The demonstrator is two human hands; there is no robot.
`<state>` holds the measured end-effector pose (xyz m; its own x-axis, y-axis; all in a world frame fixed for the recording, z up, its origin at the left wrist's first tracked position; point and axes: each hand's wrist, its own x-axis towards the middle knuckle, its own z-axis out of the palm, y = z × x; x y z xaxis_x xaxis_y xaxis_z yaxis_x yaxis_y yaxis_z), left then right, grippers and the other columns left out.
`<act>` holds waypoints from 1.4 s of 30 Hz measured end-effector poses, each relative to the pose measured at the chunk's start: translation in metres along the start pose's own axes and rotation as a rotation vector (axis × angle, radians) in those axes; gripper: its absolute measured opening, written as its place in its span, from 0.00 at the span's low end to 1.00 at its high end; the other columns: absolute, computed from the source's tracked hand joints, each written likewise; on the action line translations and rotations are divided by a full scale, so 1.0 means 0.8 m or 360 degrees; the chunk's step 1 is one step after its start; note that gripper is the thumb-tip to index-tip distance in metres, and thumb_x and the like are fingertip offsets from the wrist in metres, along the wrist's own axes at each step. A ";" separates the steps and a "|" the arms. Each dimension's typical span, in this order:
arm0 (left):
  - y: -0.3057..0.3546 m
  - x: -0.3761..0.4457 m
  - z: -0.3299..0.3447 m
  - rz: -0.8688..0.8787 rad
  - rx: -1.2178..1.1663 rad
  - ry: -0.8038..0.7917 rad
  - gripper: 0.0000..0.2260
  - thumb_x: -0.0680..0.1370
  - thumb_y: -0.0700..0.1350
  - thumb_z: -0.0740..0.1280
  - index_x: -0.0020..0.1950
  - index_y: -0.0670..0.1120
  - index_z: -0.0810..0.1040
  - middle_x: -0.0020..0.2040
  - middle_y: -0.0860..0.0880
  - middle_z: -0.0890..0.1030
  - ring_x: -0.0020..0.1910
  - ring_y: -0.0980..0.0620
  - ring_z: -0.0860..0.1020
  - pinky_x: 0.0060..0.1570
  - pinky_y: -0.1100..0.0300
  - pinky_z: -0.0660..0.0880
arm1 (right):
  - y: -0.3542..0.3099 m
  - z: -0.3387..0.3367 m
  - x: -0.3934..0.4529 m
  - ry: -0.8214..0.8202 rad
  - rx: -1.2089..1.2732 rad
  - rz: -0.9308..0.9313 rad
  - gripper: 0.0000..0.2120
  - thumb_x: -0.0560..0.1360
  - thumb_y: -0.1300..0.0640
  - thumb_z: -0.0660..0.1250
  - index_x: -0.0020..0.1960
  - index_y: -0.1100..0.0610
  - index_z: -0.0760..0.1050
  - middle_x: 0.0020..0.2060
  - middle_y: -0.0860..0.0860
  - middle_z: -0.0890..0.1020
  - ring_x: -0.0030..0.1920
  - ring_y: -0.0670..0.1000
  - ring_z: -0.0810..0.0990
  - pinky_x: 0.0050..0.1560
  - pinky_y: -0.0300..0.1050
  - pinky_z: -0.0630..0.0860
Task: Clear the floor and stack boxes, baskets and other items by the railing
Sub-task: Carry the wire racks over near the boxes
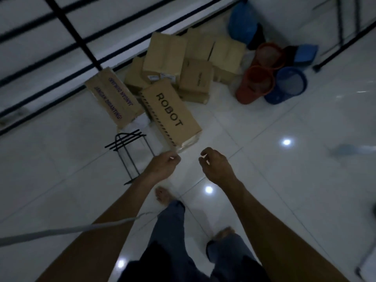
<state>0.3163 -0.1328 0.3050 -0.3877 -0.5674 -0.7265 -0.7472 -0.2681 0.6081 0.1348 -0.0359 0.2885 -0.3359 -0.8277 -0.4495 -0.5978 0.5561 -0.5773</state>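
"ROBOT" is printed in black on the near box (172, 112). Left of it, "JANGAN DIBANTING!" is printed in purple on another box (114, 97); its second line cannot be read.

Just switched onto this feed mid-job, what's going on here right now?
A person stands barefoot on the tiled floor, both arms stretched toward a pile of cardboard boxes by the railing. The left hand and right hand hang loosely curled and empty, just short of the box marked ROBOT. Orange baskets and a blue basket lie beside the pile; a black wire rack sits left.
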 end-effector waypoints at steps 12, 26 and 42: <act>0.250 -0.128 0.311 0.0645 0.0775 -0.0401 0.08 0.79 0.52 0.68 0.53 0.50 0.82 0.45 0.49 0.85 0.43 0.52 0.85 0.52 0.48 0.82 | 0.257 -0.250 -0.279 0.0781 0.0089 0.0162 0.15 0.81 0.48 0.62 0.63 0.56 0.76 0.56 0.54 0.80 0.58 0.53 0.76 0.55 0.49 0.75; 0.435 -0.232 0.686 0.0948 0.1150 -0.0951 0.11 0.82 0.52 0.64 0.58 0.49 0.80 0.48 0.49 0.85 0.44 0.53 0.85 0.51 0.54 0.82 | 0.520 -0.414 -0.525 0.1246 0.0325 0.0871 0.14 0.81 0.48 0.63 0.58 0.56 0.78 0.53 0.52 0.81 0.54 0.52 0.79 0.51 0.45 0.74; 0.587 -0.217 1.098 0.0628 0.0808 -0.1307 0.09 0.81 0.45 0.66 0.55 0.41 0.79 0.50 0.39 0.84 0.46 0.45 0.85 0.50 0.50 0.81 | 0.811 -0.523 -0.708 0.1402 0.0654 0.1635 0.13 0.80 0.50 0.64 0.57 0.57 0.78 0.49 0.52 0.82 0.52 0.54 0.79 0.49 0.45 0.72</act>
<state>-0.4415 0.5239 0.4355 -0.7592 0.2119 -0.6154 -0.5531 0.2883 0.7816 -0.3675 0.7625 0.4538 -0.9147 0.2633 -0.3065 0.3876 0.7862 -0.4813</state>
